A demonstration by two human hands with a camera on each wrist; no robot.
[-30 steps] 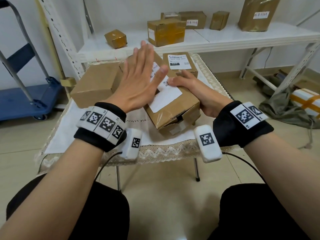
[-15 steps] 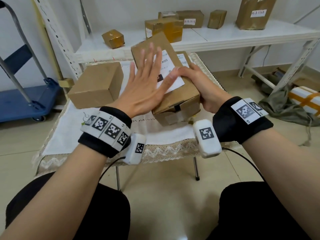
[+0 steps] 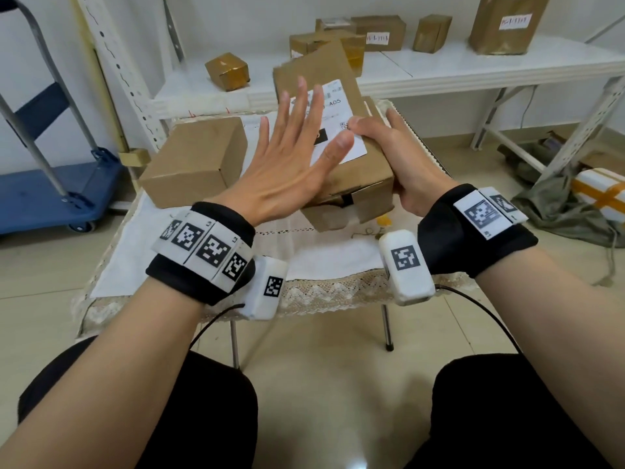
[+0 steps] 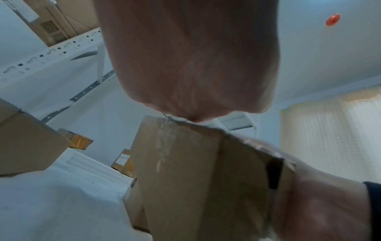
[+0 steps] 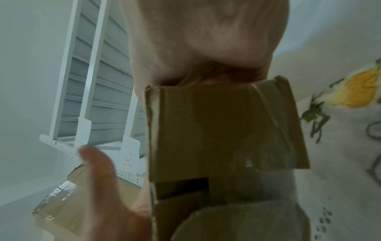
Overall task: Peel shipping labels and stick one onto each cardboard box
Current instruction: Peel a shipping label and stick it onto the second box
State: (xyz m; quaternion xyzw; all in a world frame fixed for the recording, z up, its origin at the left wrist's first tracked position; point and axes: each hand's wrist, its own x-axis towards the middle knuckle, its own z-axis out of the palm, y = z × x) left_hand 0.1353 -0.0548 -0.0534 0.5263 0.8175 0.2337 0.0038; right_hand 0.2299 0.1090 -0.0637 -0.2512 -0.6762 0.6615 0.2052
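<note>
The right hand [image 3: 392, 154] gripped the tilted box [image 3: 351, 177] by its right side, while the flat, spread left hand [image 3: 287, 167] lay across its label [image 3: 341, 110], apparently pressing it.

Shipping label [image 3: 333, 125]: we read only "A05"; the left hand [image 3: 287, 170] covers most of its print, and the rest is too small for us.

Cardboard box [image 3: 338, 154]: its far right side sits behind the right hand [image 3: 402, 164], whose fingertips we cannot see. We cannot tell whether the box's underside touches the table [image 3: 324, 258].

Left wrist view: the palm fills the top, fingers cut off by the upper edge; the box is blurred.

Right wrist view: likewise blurred, fingers out of sight above the box.

Shelf boxes [image 3: 382, 32]: handwritten tags too small for us to read.

Blue cart [image 3: 50, 194]: cut by the left edge.
</note>
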